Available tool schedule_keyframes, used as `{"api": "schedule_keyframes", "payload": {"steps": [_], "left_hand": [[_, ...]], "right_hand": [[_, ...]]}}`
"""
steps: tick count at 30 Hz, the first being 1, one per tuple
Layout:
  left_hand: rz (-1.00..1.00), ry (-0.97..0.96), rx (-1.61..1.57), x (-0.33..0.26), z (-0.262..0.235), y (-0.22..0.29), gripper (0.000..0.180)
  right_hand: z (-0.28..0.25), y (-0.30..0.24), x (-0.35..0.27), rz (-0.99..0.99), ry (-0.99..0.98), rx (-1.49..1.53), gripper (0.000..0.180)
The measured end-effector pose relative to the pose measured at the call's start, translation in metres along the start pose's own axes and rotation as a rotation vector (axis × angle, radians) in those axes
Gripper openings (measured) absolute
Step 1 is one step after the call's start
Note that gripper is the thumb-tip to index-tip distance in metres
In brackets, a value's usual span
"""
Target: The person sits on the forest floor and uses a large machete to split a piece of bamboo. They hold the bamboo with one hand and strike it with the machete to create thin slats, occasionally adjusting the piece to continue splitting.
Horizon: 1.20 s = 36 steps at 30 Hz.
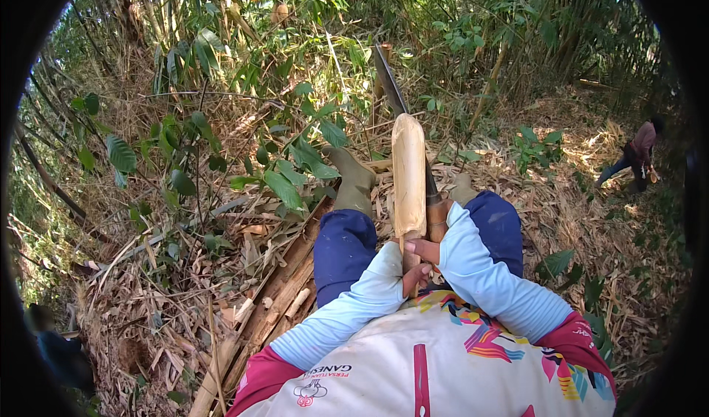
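A pale, trough-shaped piece of split bamboo point(410, 170) points away from my body, its rounded end farthest off. My left hand point(415, 278) is closed at its near end, partly hidden by the sleeve cuff. Closed fingers of my right hand point(425, 249) press on the same near end from the right. Behind the bamboo runs a machete with a long dark blade point(389, 81), tip pointing away. Its brown wooden handle point(439, 220) lies beside my right sleeve, and neither hand is seen gripping it.
My booted legs are spread either side, with the left boot point(353, 181) near leafy shoots point(288, 170). Split bamboo lengths point(277, 299) lie at my left over dry leaf litter point(583, 218). Bamboo stands behind. A person point(641, 155) is far right; another dark figure point(63, 354) is lower left.
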<state>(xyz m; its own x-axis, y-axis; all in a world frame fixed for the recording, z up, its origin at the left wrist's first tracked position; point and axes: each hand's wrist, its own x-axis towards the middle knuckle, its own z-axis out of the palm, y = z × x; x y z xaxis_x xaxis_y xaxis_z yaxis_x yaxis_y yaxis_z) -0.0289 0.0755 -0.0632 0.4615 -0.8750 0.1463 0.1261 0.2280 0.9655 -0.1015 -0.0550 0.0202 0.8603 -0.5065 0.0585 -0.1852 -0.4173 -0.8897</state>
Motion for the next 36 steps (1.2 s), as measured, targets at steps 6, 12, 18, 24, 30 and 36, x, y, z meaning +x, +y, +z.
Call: {"api": "schedule_keyframes", "payload": {"steps": [6, 12, 18, 24, 30, 36], "left_hand": [[0.119, 0.011, -0.089, -0.01, -0.007, 0.018, 0.034], [0.029, 0.576, -0.58, -0.001, -0.055, 0.009, 0.042], [-0.275, 1.215, 0.764, -0.065, -0.175, -0.003, 0.029], [-0.225, 1.041, 0.583, -0.083, -0.19, 0.016, 0.033], [-0.417, 0.738, 0.663, -0.057, -0.153, 0.038, 0.042], [-0.055, 0.767, -0.129, 0.001, -0.096, 0.043, 0.039]], "right_hand": [[0.011, -0.019, 0.002, 0.138, 0.002, 0.154, 0.057], [-0.003, -0.018, 0.037, 0.105, -0.01, 0.117, 0.056], [-0.044, -0.004, 0.069, 0.124, -0.008, 0.282, 0.053], [-0.09, 0.014, 0.103, 0.068, -0.012, 0.378, 0.045], [-0.103, 0.016, 0.133, -0.046, 0.065, 0.546, 0.048], [-0.117, 0.034, 0.122, -0.051, 0.048, 0.568, 0.046]]}}
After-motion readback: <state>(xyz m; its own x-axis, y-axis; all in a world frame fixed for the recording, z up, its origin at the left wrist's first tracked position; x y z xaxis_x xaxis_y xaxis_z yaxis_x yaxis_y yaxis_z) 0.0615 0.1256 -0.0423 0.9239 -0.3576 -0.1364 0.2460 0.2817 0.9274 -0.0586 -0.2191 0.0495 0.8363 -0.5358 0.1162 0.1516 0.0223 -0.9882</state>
